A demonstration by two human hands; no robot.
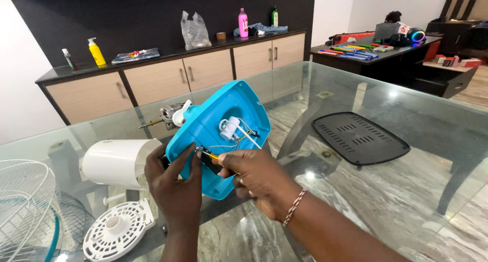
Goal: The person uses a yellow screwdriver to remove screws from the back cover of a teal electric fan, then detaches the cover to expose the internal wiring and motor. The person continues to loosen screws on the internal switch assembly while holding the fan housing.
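Left hand point(175, 183) steadying blue fan base point(218, 132), right hand point(256, 178) holding screwdriver point(216, 158)

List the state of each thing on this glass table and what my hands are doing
Blue fan base: tilted up, open side showing wires.
Left hand: steadying the base's edge.
Right hand: holding a yellow-handled screwdriver with its tip in the base.
White motor cover: detached, lying sideways.
Black base plate: removed, lying flat.

Both hands raised together at mid-frame, forearms entering from below.
Left hand point(175, 183): back toward the camera, fingers pointing up and slightly spread, thumb out to the right. Right hand point(256, 178): fingers curled into a closed grip, knuckles leftward, forearm running down-right, beaded band at the wrist.
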